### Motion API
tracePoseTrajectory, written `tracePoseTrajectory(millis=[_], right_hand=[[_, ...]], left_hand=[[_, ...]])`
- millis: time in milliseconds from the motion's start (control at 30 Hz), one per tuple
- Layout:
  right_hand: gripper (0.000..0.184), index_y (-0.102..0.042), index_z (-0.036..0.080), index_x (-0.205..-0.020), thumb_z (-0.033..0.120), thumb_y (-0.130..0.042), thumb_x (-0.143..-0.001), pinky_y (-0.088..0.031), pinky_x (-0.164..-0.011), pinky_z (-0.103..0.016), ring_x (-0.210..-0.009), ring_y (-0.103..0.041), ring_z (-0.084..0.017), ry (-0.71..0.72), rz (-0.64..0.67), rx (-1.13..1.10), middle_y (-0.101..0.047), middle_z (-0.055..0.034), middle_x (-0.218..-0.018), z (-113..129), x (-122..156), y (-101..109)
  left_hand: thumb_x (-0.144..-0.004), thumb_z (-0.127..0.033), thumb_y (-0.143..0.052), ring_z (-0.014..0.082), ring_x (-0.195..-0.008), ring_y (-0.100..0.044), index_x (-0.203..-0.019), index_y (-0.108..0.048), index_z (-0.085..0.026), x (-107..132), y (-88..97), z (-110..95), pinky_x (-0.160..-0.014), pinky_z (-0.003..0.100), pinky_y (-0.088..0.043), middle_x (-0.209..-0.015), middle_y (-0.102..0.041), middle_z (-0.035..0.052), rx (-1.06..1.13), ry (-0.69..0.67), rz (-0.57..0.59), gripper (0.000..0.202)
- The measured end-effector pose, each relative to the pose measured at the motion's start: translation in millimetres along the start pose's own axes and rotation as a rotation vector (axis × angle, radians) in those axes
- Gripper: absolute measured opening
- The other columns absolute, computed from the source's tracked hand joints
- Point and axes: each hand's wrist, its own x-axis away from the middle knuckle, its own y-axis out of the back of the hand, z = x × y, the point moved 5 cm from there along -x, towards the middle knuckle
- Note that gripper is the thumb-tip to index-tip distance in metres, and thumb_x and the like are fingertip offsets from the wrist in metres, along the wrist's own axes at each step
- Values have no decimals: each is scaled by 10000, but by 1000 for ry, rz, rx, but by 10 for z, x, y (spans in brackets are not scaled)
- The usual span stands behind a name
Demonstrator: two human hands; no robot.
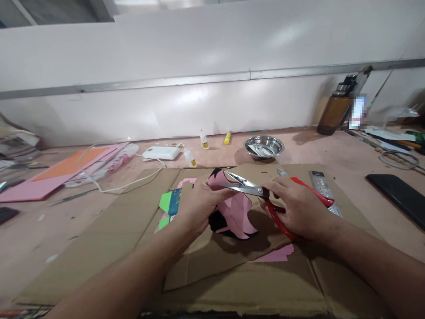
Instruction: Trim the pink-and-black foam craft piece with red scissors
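Note:
My left hand (198,204) is closed on a pink and black foam sheet piece (236,216), holding it up over the cardboard (109,239). My right hand (300,207) grips red-handled scissors (262,193); their metal blades are parted and point left, touching the sheet's top edge. A pink offcut (277,254) lies on the cardboard below my right wrist. A small green and blue box (170,203) sits just left of my left hand.
A metal ruler (324,190) lies right of the scissors. Behind are a steel bowl (264,146), small glue bottles (204,141), a white power bank with cable (161,153), pink and orange sheets (63,170), a brown bottle (336,110) and a black phone (396,195).

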Motion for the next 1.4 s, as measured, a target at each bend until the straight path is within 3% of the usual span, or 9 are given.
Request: tracePoseTrajectory(millis=[300, 533, 633, 767, 867, 1000, 1100, 1233, 1400], right_hand=[[221, -671, 189, -1058, 293, -565, -894, -515, -679, -310, -788, -693, -224, -274, -120, -238, -749, -71, -929, -244, -22, -1], [318, -681, 174, -1084, 97, -499, -834, -481, -656, -315, -770, -687, -236, -218, -155, -2, -749, -85, -952, -208, 14, -14], [320, -681, 156, -1069, 85, -486, -825, -451, -628, -326, -744, -675, -255, -247, -125, 88, -742, -103, -910, -233, 2, -15], [294, -660, 158, -1082, 111, -511, -832, -432, -627, -327, -747, -660, -258, -269, -88, 173, -725, -106, -924, -263, -5, -26], [346, -630, 157, -1140, 97, -515, -818, -443, -671, -333, -833, -650, -267, -257, -89, 222, -702, -118, -1013, -272, -3, -45], [352, -614, 135, -1168, 121, -541, -823, -455, -748, -354, -906, -627, -285, -253, -119, 293, -668, -139, -1024, -258, 2, -72], [338, -622, 133, -1159, 140, -554, -829, -446, -718, -350, -838, -610, -278, -214, -144, 351, -646, -119, -933, -188, 5, -79], [327, -628, 127, -1150, 124, -530, -839, -425, -703, -349, -803, -580, -268, -97, -208, 395, -618, -109, -887, -41, 12, -48], [340, -630, 109, -1168, 141, -503, -854, -416, -705, -375, -790, -560, -283, -49, -261, 471, -615, -133, -877, 51, 26, 2]], left_hand=[[-611, -324, -871, 186, -629, -673, -749, -756, -151, 21, -88, -14, -620, 294, -537, -714, -751, 70, 187, 127, 111, 250], [-656, -307, -838, 128, -582, -625, -708, -727, -162, -7, -72, 62, -566, 235, -486, -664, -715, 18, 51, 193, 128, 190], [-679, -358, -805, 168, -653, -656, -754, -712, -173, -69, -59, 95, -612, 271, -502, -717, -724, 26, -120, 177, 183, 220], [-701, -341, -759, 246, -828, -690, -934, -716, -176, -196, -12, 66, -706, 332, -529, -888, -754, 72, -531, 28, 211, 289], [-786, -341, -677, 261, -942, -677, -1169, -633, -156, -271, 83, -27, -803, 379, -535, -1077, -722, 125, -696, -143, 75, 428], [-887, -384, -584, 306, -1231, -530, -1314, -515, -140, -143, 110, -244, -1021, 495, -427, -1325, -578, 187, -921, -662, -219, 497], [-934, -426, -529, 319, -1417, -311, -1428, -423, -167, 86, -124, -215, -1141, 519, -257, -1502, -435, 175, -1152, -1012, -145, 568], [-944, -465, -499, 331, -1485, -154, -1490, -374, -197, 230, -367, -22, -1151, 501, -193, -1610, -281, 143, -1413, -1057, 13, 621], [-939, -481, -495, 318, -1488, -161, -1506, -362, -217, 199, -335, -47, -1155, 484, -172, -1622, -274, 103, -1485, -1006, -101, 640]])
